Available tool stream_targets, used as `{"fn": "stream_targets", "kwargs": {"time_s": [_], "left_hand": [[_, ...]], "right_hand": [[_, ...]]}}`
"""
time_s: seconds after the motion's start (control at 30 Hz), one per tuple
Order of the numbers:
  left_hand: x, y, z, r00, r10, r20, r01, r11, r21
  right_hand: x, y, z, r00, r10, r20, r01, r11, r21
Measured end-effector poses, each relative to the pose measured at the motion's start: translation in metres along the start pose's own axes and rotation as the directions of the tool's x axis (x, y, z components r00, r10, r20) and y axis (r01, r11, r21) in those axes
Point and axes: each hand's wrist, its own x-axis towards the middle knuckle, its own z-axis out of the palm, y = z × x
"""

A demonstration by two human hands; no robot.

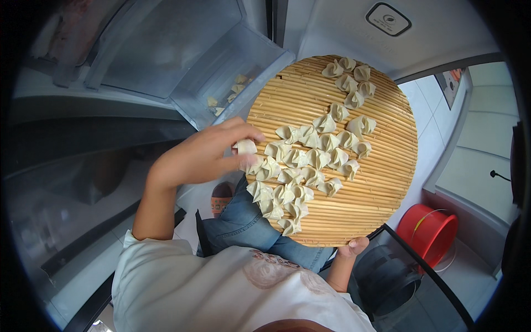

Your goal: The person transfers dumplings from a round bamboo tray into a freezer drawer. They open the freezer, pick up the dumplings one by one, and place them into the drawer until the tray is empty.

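A round tray of thin stalks lies before me, tilted, with many folded wontons grouped from its upper right to its lower left. At the tray's left edge my left hand has a wonton between its thumb and fingers; the thumb is blurred and close to other wontons. My right hand grips the tray's bottom rim, thumb on top, its other fingers hidden underneath. An open clear freezer drawer, beyond my left hand, holds several wontons near its front wall.
An open refrigerator door stands behind the tray. Low on the right are a red bucket and a dark bucket. A glossy dark panel runs along the left. A shoe shows on the tiled floor below.
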Motion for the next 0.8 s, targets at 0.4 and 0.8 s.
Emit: {"fn": "stream_targets", "kwargs": {"time_s": [0.4, 0.8], "left_hand": [[0.002, 0.008, 0.014, 1.0, -0.022, 0.01, 0.019, 0.961, 0.276], [0.061, -0.049, -0.047, 0.896, -0.268, -0.355, 0.103, 0.901, -0.421]], "right_hand": [[0.001, -0.001, 0.005, 0.999, -0.003, 0.033, 0.004, 1.0, -0.015], [-0.003, 0.001, -0.006, 0.997, 0.015, 0.078, -0.015, 1.0, 0.0]]}}
